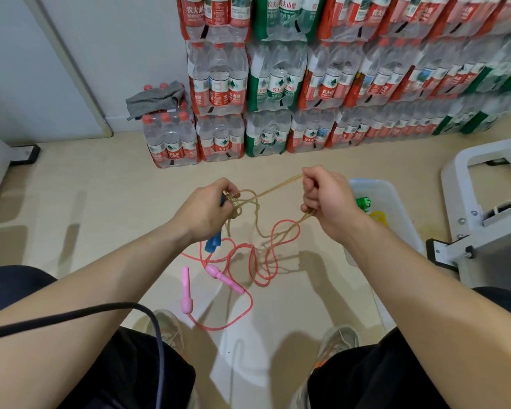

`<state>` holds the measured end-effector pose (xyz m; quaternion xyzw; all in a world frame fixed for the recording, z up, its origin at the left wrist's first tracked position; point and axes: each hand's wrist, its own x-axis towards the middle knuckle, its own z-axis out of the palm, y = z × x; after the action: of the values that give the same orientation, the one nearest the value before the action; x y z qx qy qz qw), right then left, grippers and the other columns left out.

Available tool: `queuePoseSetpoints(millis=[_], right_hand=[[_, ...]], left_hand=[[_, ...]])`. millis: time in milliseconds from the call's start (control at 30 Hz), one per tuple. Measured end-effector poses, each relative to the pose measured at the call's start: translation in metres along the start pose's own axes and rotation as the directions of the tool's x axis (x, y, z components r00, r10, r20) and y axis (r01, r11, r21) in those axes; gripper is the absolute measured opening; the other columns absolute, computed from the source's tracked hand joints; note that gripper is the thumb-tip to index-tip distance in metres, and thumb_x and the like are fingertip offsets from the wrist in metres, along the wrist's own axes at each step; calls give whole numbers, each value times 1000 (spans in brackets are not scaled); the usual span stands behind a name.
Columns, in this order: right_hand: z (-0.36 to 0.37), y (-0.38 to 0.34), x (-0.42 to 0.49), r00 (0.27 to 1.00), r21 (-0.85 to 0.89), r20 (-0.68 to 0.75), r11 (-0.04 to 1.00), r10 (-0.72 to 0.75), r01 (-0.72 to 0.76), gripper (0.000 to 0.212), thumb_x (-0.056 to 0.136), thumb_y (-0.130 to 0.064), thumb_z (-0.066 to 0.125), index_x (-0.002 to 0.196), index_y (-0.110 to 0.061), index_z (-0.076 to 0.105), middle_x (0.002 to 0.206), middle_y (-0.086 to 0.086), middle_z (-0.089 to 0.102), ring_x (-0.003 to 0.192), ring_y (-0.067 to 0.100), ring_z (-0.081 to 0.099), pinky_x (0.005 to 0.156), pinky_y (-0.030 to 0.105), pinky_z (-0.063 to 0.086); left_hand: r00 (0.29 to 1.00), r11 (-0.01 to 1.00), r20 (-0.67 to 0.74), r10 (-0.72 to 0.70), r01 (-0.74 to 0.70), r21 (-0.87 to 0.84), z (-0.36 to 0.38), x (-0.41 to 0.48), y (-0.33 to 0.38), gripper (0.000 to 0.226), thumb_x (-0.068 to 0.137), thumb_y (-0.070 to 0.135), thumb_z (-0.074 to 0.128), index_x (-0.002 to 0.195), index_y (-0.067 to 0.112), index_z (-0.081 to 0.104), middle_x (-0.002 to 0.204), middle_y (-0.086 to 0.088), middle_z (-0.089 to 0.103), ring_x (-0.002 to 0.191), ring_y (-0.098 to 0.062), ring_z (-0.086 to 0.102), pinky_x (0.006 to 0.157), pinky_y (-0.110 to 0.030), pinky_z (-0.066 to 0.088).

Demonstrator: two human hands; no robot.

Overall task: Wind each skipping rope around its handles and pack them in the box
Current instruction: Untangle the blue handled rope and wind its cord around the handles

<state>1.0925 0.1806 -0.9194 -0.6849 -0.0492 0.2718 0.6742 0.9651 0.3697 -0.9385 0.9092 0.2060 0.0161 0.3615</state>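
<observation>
Stretching from the left hand point(207, 211) to the right hand point(328, 202), a tan skipping rope point(270, 188) was held above the floor point(101, 208), apparently so that slack could be fed turn by turn onto the blue handles point(214, 242). Those handles were gripped together in the curled left fingers, with several loose coils bunched at their upper end. The right hand was closed on the cord, one strand pinched near the thumb and a further loop trailing from under the fist. The cord looked thin, glossy and pliable, a plastic-like line that fell into open loops rather than hanging straight. A pink skipping rope point(250, 255) was left sprawled on the floor below, unwound, its two smooth, tapered pink handles point(186, 290) lying near each other. The box point(375, 182), a translucent white plastic tub with rounded corners, was set just beside the right hand, presumably for easy reach. A green bundle point(363, 203) and a yellow bundle point(378, 216), probably packed ropes, were seen inside it. The winding was judged to be partway done.
</observation>
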Motion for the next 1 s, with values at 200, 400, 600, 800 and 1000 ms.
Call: queuePoseSetpoints(millis=[200, 400, 600, 800, 1000], right_hand=[[-5, 8, 0, 981, -382, 91, 916, 170, -124, 36, 90, -16, 40, 71, -1, 67, 52, 12, 59, 43, 21, 46, 54, 31, 37], [14, 11, -21, 850, -555, 360, 821, 384, -135, 54, 103, -47, 33, 97, -5, 66, 85, 25, 74, 63, 25, 64, 62, 24, 47], [25, 18, -18, 873, -612, 435, 784, 223, 105, 45, 95, -52, 51, 68, -17, 60, 60, 6, 47, 56, 21, 42, 63, 36, 37], [17, 13, -8, 959, -424, 276, 889, -58, 176, 48, 98, -35, 58, 52, -22, 50, 51, -2, 31, 51, 19, 30, 60, 36, 29], [8, 3, -4, 998, -128, -25, 990, -57, 54, 41, 93, -15, 52, 53, -18, 45, 45, -5, 29, 42, 14, 25, 56, 32, 32]], left_hand=[[996, 986, -78, -32, 18, -168, -5, 0, 6, 18, 94, 11, 53, 107, 22, 58, 87, 2, 71, 80, -7, 69, 81, -31, 56], [992, 992, -2, 123, -123, 41, 0, -9, 21, 21, 95, 18, 52, 114, 24, 57, 86, 6, 72, 84, -17, 68, 79, -38, 55], [979, 968, 58, 194, -200, 151, 11, -13, 23, 19, 97, 26, 52, 116, 26, 56, 90, 1, 71, 87, -24, 65, 77, -41, 53], [998, 999, -41, 49, -48, 18, 1, -2, 15, 16, 96, 20, 51, 109, 27, 56, 93, 2, 71, 86, -19, 66, 80, -37, 54], [991, 996, -103, -86, 86, 0, -3, 2, 1, 18, 93, 14, 49, 105, 26, 55, 95, 0, 72, 89, -21, 67, 86, -45, 56]])
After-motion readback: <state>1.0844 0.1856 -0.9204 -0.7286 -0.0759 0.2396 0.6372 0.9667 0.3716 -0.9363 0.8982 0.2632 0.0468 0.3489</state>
